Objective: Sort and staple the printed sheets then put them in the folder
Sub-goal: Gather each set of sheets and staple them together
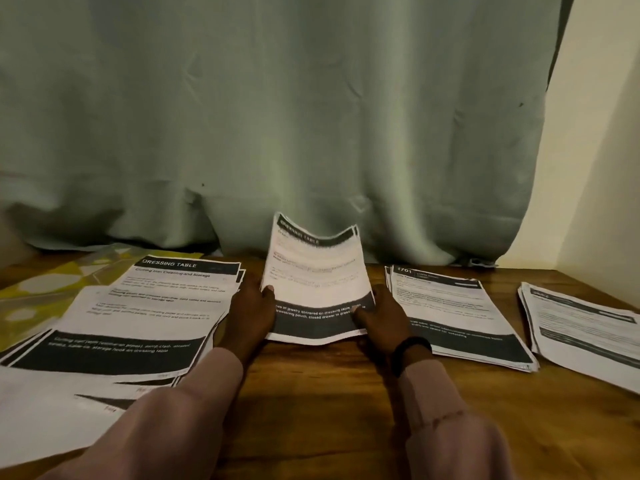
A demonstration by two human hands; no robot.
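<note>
Risking a skewed set: uneven pressure from left hand (pixel 251 311) or right hand (pixel 381 318) could fan the held sheaf of printed sheets (pixel 317 282) before stapling (no stapler in view). Standing on the wooden table (pixel 311 393), bowed, between both hands; thumbs pressing front edges, fingers curled behind, clamping.

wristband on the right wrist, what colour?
Black: a plain dark wristband just above the pink sleeve behind the right hand. Head view, the only one.
</note>
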